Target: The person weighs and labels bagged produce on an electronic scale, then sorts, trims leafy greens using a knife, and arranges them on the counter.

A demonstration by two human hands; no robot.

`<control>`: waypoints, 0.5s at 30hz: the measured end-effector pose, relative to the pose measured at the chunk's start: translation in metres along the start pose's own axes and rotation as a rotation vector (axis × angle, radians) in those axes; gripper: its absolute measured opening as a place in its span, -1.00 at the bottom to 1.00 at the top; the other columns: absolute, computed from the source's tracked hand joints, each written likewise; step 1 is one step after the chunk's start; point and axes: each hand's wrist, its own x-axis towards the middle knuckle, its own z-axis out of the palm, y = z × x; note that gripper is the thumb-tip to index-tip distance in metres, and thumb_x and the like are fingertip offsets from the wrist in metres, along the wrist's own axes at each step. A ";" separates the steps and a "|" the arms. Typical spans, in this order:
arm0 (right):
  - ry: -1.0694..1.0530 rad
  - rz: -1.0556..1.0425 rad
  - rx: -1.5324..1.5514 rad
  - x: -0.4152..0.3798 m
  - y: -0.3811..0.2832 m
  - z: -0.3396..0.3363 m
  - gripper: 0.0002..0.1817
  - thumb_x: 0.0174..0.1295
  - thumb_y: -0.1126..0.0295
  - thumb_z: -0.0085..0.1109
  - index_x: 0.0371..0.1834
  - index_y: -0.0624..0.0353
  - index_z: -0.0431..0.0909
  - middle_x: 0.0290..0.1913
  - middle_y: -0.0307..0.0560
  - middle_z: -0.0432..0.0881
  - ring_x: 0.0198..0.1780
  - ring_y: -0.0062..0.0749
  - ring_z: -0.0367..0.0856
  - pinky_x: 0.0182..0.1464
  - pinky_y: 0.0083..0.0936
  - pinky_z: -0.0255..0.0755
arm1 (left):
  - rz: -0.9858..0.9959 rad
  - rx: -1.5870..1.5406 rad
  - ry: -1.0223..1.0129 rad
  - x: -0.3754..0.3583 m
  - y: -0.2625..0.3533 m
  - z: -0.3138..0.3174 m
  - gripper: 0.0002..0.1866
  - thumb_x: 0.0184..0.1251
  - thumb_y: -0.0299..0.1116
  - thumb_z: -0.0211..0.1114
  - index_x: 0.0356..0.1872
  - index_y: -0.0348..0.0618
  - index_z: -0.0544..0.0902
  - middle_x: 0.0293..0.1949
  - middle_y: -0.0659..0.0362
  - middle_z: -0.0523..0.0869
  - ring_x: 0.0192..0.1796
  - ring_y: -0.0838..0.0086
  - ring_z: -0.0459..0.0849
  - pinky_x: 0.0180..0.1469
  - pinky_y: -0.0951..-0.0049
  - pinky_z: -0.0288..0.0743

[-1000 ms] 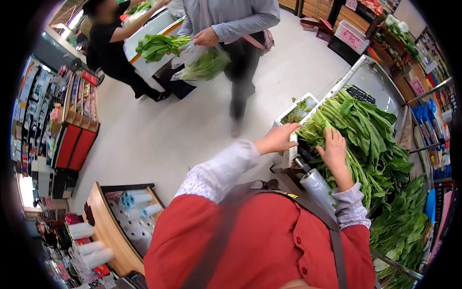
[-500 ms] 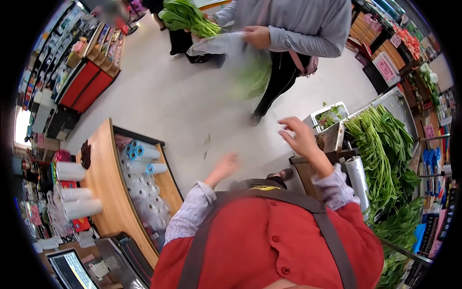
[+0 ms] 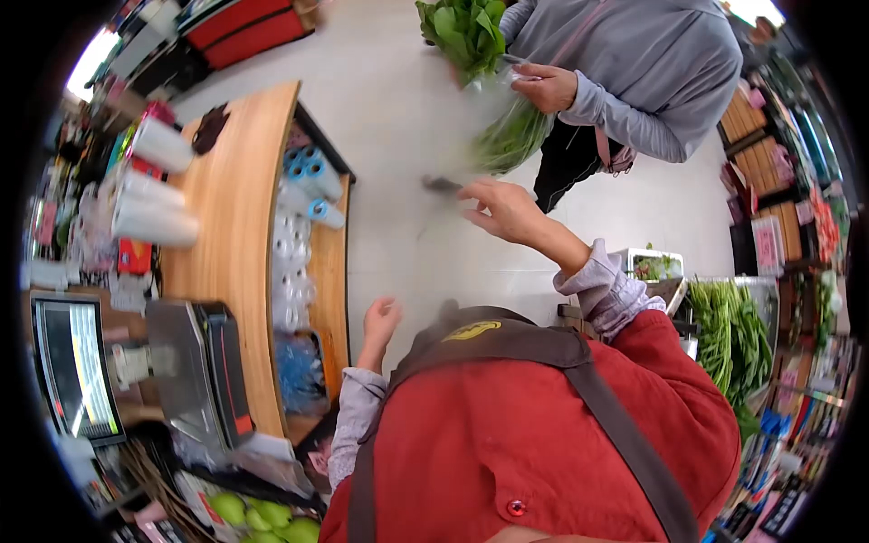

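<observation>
My right hand (image 3: 505, 211) is stretched forward over the floor with fingers spread and nothing in it, close to a clear plastic bag of leafy greens (image 3: 511, 136). A person in a grey top (image 3: 652, 63) holds that bag and a bunch of greens (image 3: 462, 32). My left hand (image 3: 379, 321) hangs low beside the wooden counter (image 3: 231, 208), fingers loosely apart, empty. My red top and brown apron strap fill the lower middle.
The counter's shelf holds rolls of plastic bags (image 3: 303, 195). A scale (image 3: 195, 366) and screen (image 3: 72, 362) stand at the left, green fruit (image 3: 258, 511) below. A display of leafy greens (image 3: 733, 339) and a white crate (image 3: 647, 264) are at the right.
I have turned left, away from the greens display toward the counter. Both hands came off the greens; the right now reaches toward the other person's bag and the left has dropped.
</observation>
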 end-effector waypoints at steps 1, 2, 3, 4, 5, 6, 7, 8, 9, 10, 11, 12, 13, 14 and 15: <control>-0.024 -0.032 0.013 0.002 -0.001 0.009 -0.75 0.16 0.34 0.22 -0.10 0.13 0.54 -0.21 -0.07 0.59 -0.33 -0.26 0.66 -0.29 -0.35 0.50 | -0.013 -0.020 0.034 -0.014 -0.014 -0.003 -0.63 0.21 -0.30 0.33 0.02 -0.21 0.58 -0.26 0.09 0.71 -0.33 0.46 0.69 -0.36 0.51 0.52; -0.068 -0.066 0.005 0.003 -0.002 0.017 -0.74 0.17 0.33 0.22 -0.09 0.12 0.53 -0.16 -0.06 0.58 -0.32 -0.25 0.66 -0.28 -0.33 0.50 | -0.081 -0.079 0.078 -0.028 -0.028 -0.006 -0.63 0.21 -0.30 0.33 0.01 -0.22 0.58 -0.26 0.10 0.71 -0.34 0.46 0.69 -0.38 0.51 0.51; -0.111 -0.101 0.000 0.005 -0.005 0.024 -0.73 0.17 0.33 0.22 -0.07 0.12 0.51 -0.12 -0.06 0.57 -0.31 -0.24 0.66 -0.27 -0.31 0.50 | -0.150 -0.139 0.121 -0.042 -0.038 -0.007 -0.64 0.21 -0.29 0.33 0.00 -0.23 0.58 -0.26 0.10 0.71 -0.35 0.46 0.69 -0.40 0.52 0.51; -0.134 -0.135 0.013 0.007 -0.009 0.031 -0.73 0.17 0.33 0.22 -0.07 0.12 0.51 -0.12 -0.06 0.57 -0.31 -0.24 0.66 -0.27 -0.31 0.50 | -0.178 -0.190 0.125 -0.057 -0.042 -0.007 -0.63 0.23 -0.29 0.32 0.01 -0.26 0.57 -0.25 0.09 0.71 -0.34 0.46 0.69 -0.41 0.53 0.50; -0.183 -0.142 0.051 0.009 -0.014 0.039 -0.72 0.17 0.32 0.22 -0.07 0.11 0.51 -0.09 -0.05 0.56 -0.30 -0.23 0.67 -0.26 -0.31 0.50 | -0.194 -0.212 0.159 -0.069 -0.048 -0.005 -0.63 0.23 -0.29 0.32 0.01 -0.26 0.57 -0.25 0.09 0.71 -0.34 0.46 0.69 -0.41 0.53 0.50; -0.235 -0.149 0.089 0.009 -0.019 0.048 -0.71 0.17 0.31 0.23 -0.06 0.11 0.50 -0.06 -0.05 0.54 -0.29 -0.23 0.67 -0.25 -0.31 0.50 | -0.218 -0.231 0.164 -0.080 -0.054 -0.003 -0.63 0.24 -0.29 0.30 0.01 -0.27 0.56 -0.25 0.09 0.71 -0.34 0.46 0.69 -0.41 0.52 0.50; -0.266 -0.180 0.103 0.010 -0.024 0.058 -0.71 0.17 0.31 0.23 -0.06 0.11 0.50 -0.06 -0.05 0.54 -0.29 -0.23 0.67 -0.25 -0.31 0.50 | -0.239 -0.251 0.170 -0.089 -0.060 0.000 -0.63 0.25 -0.30 0.29 0.02 -0.28 0.56 -0.25 0.09 0.71 -0.35 0.46 0.69 -0.42 0.52 0.49; -0.274 -0.206 0.101 0.013 -0.029 0.067 -0.69 0.15 0.33 0.23 -0.04 0.09 0.49 -0.01 -0.05 0.53 -0.28 -0.23 0.67 -0.26 -0.30 0.51 | -0.239 -0.275 0.214 -0.097 -0.065 0.003 -0.63 0.26 -0.29 0.28 0.02 -0.27 0.56 -0.26 0.09 0.71 -0.36 0.46 0.68 -0.43 0.53 0.47; -0.278 -0.229 0.098 0.015 -0.036 0.076 -0.66 0.13 0.35 0.23 -0.01 0.08 0.48 0.03 -0.05 0.53 -0.27 -0.22 0.67 -0.26 -0.30 0.52 | -0.251 -0.295 0.246 -0.104 -0.071 0.004 -0.63 0.26 -0.29 0.28 0.02 -0.27 0.56 -0.26 0.09 0.71 -0.36 0.46 0.68 -0.43 0.53 0.47; -0.295 -0.256 0.110 0.019 -0.042 0.081 -0.66 0.13 0.35 0.23 -0.01 0.08 0.48 0.03 -0.05 0.53 -0.27 -0.22 0.67 -0.26 -0.30 0.52 | -0.220 -0.314 0.270 -0.112 -0.075 0.004 -0.64 0.26 -0.29 0.28 0.02 -0.27 0.56 -0.26 0.09 0.71 -0.37 0.47 0.67 -0.44 0.54 0.47; -0.185 -0.321 -0.007 0.027 -0.048 0.086 -0.63 0.11 0.39 0.21 0.03 0.06 0.47 0.11 -0.06 0.50 -0.28 -0.20 0.67 -0.28 -0.30 0.52 | -0.188 -0.332 0.288 -0.118 -0.080 0.002 -0.64 0.26 -0.28 0.28 0.02 -0.26 0.56 -0.27 0.10 0.71 -0.38 0.47 0.67 -0.44 0.54 0.46; -0.070 -0.382 -0.124 0.035 -0.051 0.090 -0.58 0.08 0.44 0.18 0.07 0.03 0.46 0.18 -0.07 0.48 -0.30 -0.18 0.67 -0.30 -0.29 0.53 | -0.193 -0.346 0.309 -0.126 -0.083 -0.001 -0.64 0.26 -0.28 0.28 0.02 -0.26 0.56 -0.27 0.10 0.71 -0.38 0.47 0.67 -0.44 0.54 0.46; -0.089 -0.338 -0.223 0.048 -0.050 0.093 -0.44 0.01 0.52 0.13 0.17 -0.04 0.42 0.32 -0.10 0.37 -0.34 -0.16 0.67 -0.36 -0.29 0.54 | -0.183 -0.352 0.311 -0.133 -0.086 -0.002 -0.64 0.27 -0.28 0.28 0.01 -0.25 0.56 -0.28 0.11 0.71 -0.38 0.48 0.66 -0.43 0.55 0.46; -0.041 -0.395 -0.255 0.062 -0.047 0.092 -0.37 -0.02 0.56 0.10 0.23 -0.07 0.39 0.37 -0.12 0.31 -0.38 -0.15 0.66 -0.39 -0.30 0.54 | -0.172 -0.358 0.309 -0.139 -0.088 -0.005 -0.65 0.27 -0.27 0.28 0.01 -0.24 0.56 -0.28 0.13 0.71 -0.38 0.50 0.66 -0.41 0.55 0.47; 0.037 -0.405 -0.385 0.079 -0.037 0.097 -0.34 -0.04 0.57 0.10 0.24 -0.05 0.38 0.38 -0.11 0.29 -0.34 -0.16 0.66 -0.37 -0.33 0.54 | -0.174 -0.371 0.321 -0.144 -0.091 -0.009 -0.65 0.27 -0.27 0.28 0.01 -0.24 0.56 -0.28 0.13 0.71 -0.38 0.50 0.66 -0.41 0.55 0.47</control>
